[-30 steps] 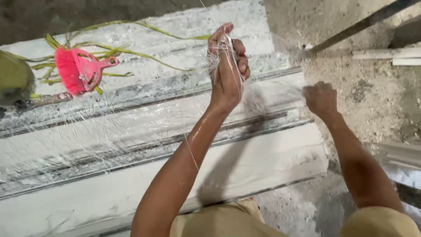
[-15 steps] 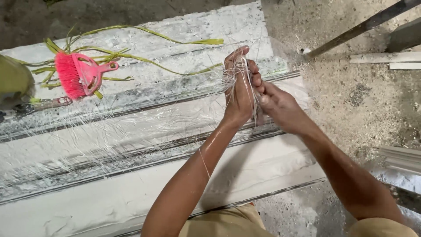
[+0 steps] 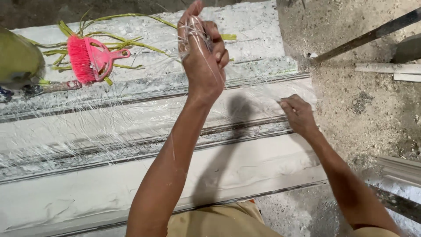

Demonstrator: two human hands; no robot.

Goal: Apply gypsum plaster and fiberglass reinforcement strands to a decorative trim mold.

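Parted since half a second ago: right hand (image 3: pixel 299 115) now low and right, pinching clear fibre strands (image 3: pixel 131 118) at the white plaster slab (image 3: pixel 131 193); left hand (image 3: pixel 202 52) raised, fist closed on the bunch. Farther left, pink brush (image 3: pixel 90 59) among green leaf strips (image 3: pixel 127 17).
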